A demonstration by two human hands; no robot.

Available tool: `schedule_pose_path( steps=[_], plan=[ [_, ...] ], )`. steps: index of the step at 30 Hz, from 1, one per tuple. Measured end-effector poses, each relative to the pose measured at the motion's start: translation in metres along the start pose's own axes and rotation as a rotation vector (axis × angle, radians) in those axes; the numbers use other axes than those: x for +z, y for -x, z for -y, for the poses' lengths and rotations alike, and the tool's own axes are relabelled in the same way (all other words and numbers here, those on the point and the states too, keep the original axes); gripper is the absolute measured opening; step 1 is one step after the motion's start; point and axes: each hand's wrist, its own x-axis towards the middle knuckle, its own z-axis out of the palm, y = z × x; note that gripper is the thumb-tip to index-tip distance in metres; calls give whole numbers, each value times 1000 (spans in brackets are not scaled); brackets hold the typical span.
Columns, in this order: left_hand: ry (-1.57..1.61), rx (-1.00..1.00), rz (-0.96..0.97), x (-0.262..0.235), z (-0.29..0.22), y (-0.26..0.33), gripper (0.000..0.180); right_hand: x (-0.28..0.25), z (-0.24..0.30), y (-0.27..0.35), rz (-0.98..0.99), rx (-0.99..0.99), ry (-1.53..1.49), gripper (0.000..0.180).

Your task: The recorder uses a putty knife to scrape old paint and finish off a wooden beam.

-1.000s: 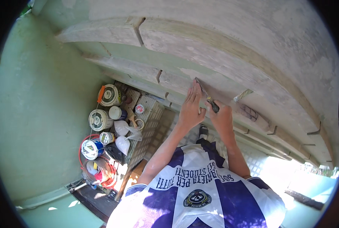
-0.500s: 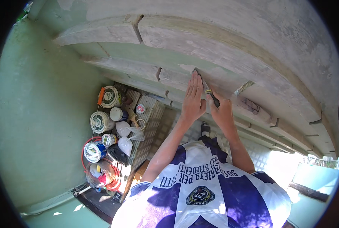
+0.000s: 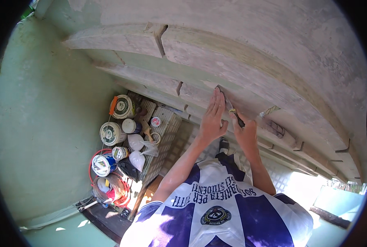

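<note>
My right hand (image 3: 246,132) is closed around the dark and yellow handle of a putty knife (image 3: 238,118). Its narrow blade points up and left, against a pale, plastered ledge (image 3: 194,94) of the stepped, curved wall. Beside and partly over the blade, my left hand (image 3: 211,121) lies with fingers stretched out flat, their tips close to the blade's end. The blade's edge is partly hidden by these fingers. A shiny strip (image 3: 270,110) and a greyish object with dark bands (image 3: 274,126) are on the ledges right of my right hand.
Along the green wall (image 3: 51,115) at left stands a wooden bench (image 3: 165,129). It carries several paint tubs (image 3: 110,133), bags of white powder (image 3: 137,160), a brush (image 3: 146,129) and a tape roll (image 3: 155,138). A clear bucket (image 3: 109,189) sits at its near end. Curved ledges (image 3: 241,53) jut out above my hands.
The whole view has shifted, so the wall and both hands appear slightly lower and farther right. My hands and the putty knife keep nearly the same place against the ledge.
</note>
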Motion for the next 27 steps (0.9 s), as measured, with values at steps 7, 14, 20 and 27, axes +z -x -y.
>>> schedule_pose_path(
  steps=[7,14,20,27],
  plan=[
    [12,-25,-113,2,11,-10,91,15,14,-13,43,176,57,29],
    [33,-24,-81,4,7,-5,93,6,4,-8,-9,-1,-21,31],
    [22,-58,-229,1,24,-14,93,28,20,-27,31,-5,48,33],
    [43,-50,-76,-6,3,-7,94,9,22,-9,11,13,42,28]
  ],
)
